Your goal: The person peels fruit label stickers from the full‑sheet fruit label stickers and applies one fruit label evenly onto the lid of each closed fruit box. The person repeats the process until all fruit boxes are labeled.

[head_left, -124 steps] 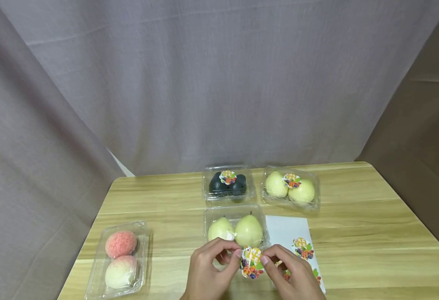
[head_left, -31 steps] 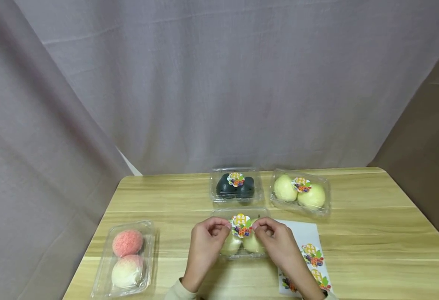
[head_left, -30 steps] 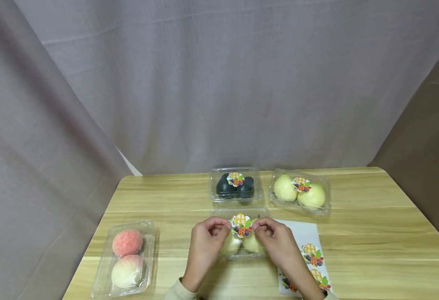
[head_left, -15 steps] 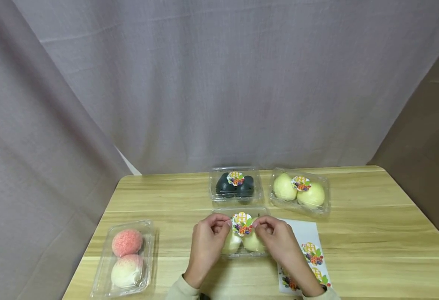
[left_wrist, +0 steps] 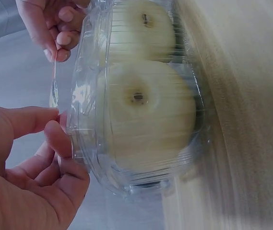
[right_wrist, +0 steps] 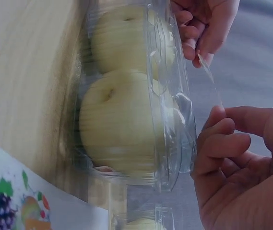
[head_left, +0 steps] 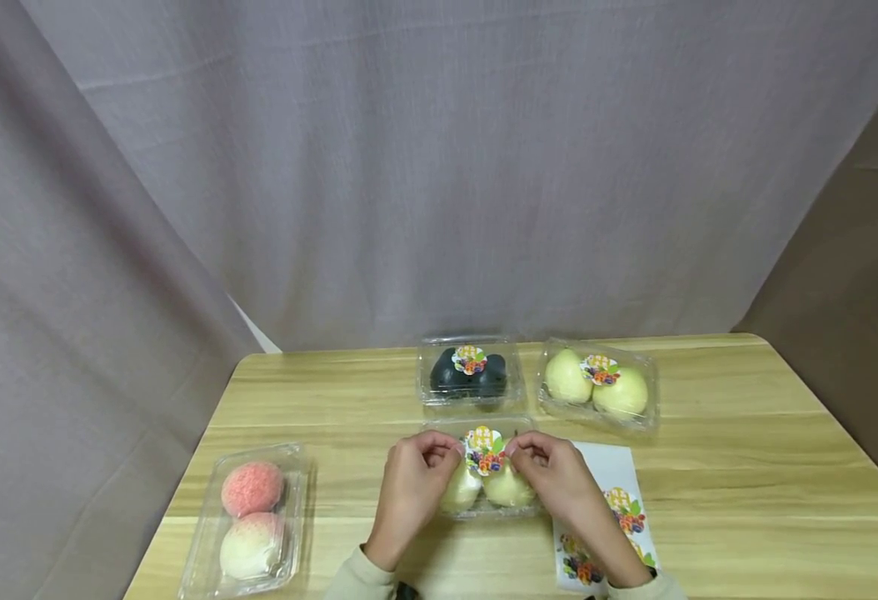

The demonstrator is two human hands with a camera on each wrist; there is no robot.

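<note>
While the fruit sticker [head_left: 486, 451] hangs just above the nearer pear box [left_wrist: 86, 98], our left hand [head_left: 417, 469] pinches the sticker's nine o'clock edge and our right hand [head_left: 556, 475] its three o'clock edge. We would do well to hold it taut and level, centre it, and smooth outward from the middle. The sticker sheet [head_left: 608, 467] lies at four o'clock.

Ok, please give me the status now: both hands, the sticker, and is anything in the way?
Left hand and right hand pinch opposite edges of the sticker. Sticker above the near pear box, not touching it. Nothing seen between them.
</note>
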